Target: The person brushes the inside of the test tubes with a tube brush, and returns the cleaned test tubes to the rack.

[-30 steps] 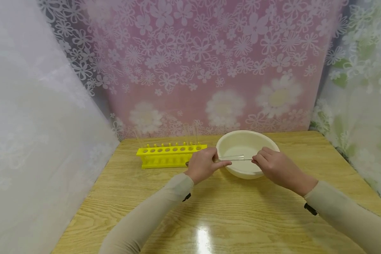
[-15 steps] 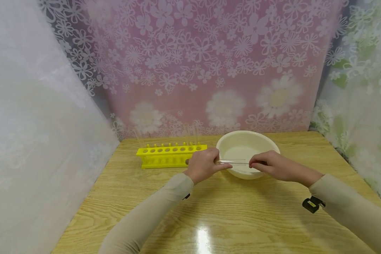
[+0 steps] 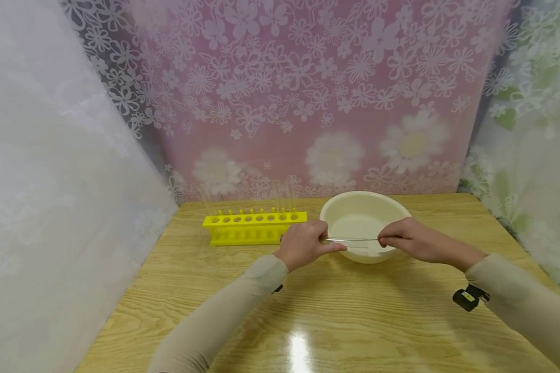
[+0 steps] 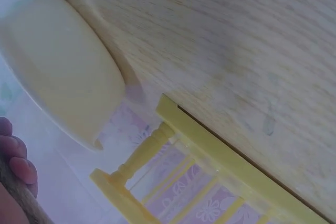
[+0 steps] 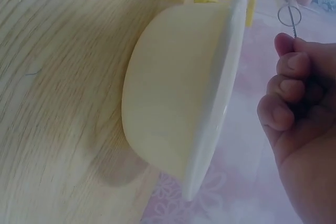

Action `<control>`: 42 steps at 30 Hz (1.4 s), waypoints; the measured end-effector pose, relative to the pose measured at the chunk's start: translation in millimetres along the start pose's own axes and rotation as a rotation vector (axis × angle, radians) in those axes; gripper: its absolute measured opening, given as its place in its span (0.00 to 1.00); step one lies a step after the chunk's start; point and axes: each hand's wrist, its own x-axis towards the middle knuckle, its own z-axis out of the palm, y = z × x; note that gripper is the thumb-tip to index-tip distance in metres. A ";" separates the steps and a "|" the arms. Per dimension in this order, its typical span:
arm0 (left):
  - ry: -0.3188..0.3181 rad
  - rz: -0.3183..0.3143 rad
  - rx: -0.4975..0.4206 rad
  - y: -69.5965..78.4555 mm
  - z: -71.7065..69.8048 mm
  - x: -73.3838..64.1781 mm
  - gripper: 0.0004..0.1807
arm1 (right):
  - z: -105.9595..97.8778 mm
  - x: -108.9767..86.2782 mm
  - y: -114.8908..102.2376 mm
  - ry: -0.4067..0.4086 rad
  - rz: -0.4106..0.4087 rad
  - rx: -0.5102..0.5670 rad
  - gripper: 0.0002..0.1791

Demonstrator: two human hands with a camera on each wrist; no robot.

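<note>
My left hand (image 3: 305, 243) grips a clear glass test tube (image 3: 354, 245) lying nearly level above the front of a cream basin (image 3: 357, 207). The tube's mouth points right. My right hand (image 3: 413, 239) pinches the thin twisted wire of a test tube brush (image 5: 295, 31), which runs into the tube's round mouth. In the left wrist view, greyish-brown bristles (image 4: 21, 195) show by the curled left fingers (image 4: 23, 170). Most of the tube's closed end is hidden by the left hand.
A yellow test tube rack (image 3: 252, 219) stands left of the basin. Several clear tubes (image 3: 291, 197) rise from its two ends. All stand on a wood-grain table (image 3: 242, 311). Floral curtains (image 3: 308, 103) hang behind and at both sides.
My right hand moved slightly left and down, its wrist turning, then back to the right, with more wire now showing. The left hand keeps gripping the tube, almost in place.
</note>
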 end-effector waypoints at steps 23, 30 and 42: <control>0.007 -0.168 -0.094 -34.1 -6.0 -22.9 0.29 | -46.6 -70.8 40.8 0.157 0.185 -0.131 0.11; 0.012 -0.216 -0.108 -34.3 -9.2 -22.9 0.31 | -51.1 -82.4 51.1 0.216 0.183 -0.170 0.11; 0.017 -0.239 -0.096 -22.7 -8.0 -14.5 0.30 | -43.2 -57.1 33.9 0.121 0.266 -0.099 0.12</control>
